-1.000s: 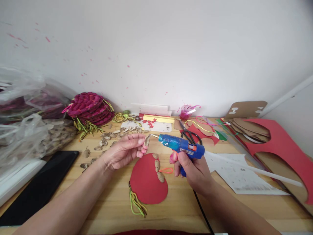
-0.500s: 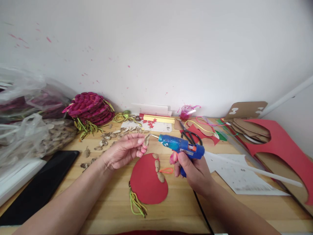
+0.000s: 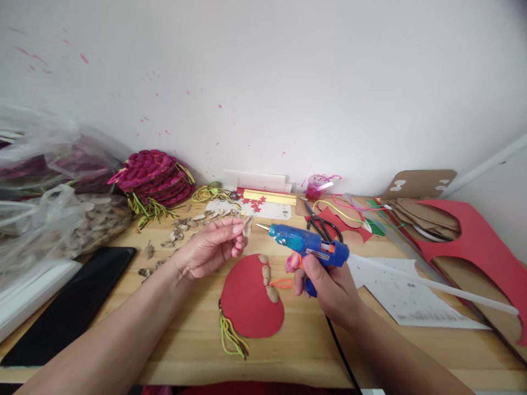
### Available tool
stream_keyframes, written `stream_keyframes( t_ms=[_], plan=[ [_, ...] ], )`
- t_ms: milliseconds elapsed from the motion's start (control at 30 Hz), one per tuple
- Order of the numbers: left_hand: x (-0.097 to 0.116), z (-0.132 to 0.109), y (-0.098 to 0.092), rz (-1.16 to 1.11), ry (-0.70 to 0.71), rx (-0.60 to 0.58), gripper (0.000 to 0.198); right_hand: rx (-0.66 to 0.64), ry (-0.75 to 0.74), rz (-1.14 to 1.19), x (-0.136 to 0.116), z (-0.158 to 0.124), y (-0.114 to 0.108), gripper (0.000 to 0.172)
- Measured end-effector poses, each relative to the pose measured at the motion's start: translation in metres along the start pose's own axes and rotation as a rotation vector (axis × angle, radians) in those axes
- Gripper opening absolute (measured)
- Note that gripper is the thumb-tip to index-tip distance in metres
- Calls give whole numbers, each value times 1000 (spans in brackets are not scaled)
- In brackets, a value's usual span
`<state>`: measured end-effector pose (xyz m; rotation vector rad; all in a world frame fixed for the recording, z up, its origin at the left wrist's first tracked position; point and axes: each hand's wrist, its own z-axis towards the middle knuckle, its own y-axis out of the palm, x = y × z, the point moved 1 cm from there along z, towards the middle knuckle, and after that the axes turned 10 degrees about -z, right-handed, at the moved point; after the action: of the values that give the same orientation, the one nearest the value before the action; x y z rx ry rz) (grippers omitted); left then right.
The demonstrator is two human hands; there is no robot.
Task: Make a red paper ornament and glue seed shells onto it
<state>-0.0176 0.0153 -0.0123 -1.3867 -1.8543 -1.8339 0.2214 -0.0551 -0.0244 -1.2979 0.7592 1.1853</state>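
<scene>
Between thumb and fingers, my left hand (image 3: 212, 245) pinches a peanut shell (image 3: 247, 226) above the table. My right hand (image 3: 329, 288) is wrapped round a blue glue gun (image 3: 308, 241), with a long white glue stick (image 3: 432, 284) out of its back. The metal nozzle points left at the shell, a small gap apart from it. Below my hands lies a red paper disc (image 3: 251, 307) with several peanut shells (image 3: 266, 274) along its upper right edge. An orange loop (image 3: 282, 283) sticks out at its right, and a yellow-green tassel (image 3: 231, 334) hangs from its lower left.
Loose shells (image 3: 177, 233) and a bag of shells (image 3: 102, 219) lie left, by a black tablet-like slab (image 3: 69, 307). Behind are stacked magenta discs (image 3: 152, 175), a yellow strip (image 3: 269, 197), a cup of pink paint (image 3: 315, 187) and black scissors (image 3: 323, 225). Cut red sheet (image 3: 473, 241) lies right.
The glue gun's nozzle has drawn slightly away from the shell in my left hand. The shell is turned a little, and the whole view has shifted slightly.
</scene>
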Motion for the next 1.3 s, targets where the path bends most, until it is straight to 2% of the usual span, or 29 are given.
stream_keyframes(
  t_ms=[267, 800, 1300],
  plan=[
    [-1, 1, 3, -6, 55, -16, 35, -98, -111, 49, -18, 0, 6, 38],
    [-1, 1, 2, -20, 58, -27, 30, -40, -103, -84, -9, -2, 4, 44],
    [1, 0, 1, -10, 64, -49, 30, -34, -98, -98, -6, -3, 4, 39]
  ],
)
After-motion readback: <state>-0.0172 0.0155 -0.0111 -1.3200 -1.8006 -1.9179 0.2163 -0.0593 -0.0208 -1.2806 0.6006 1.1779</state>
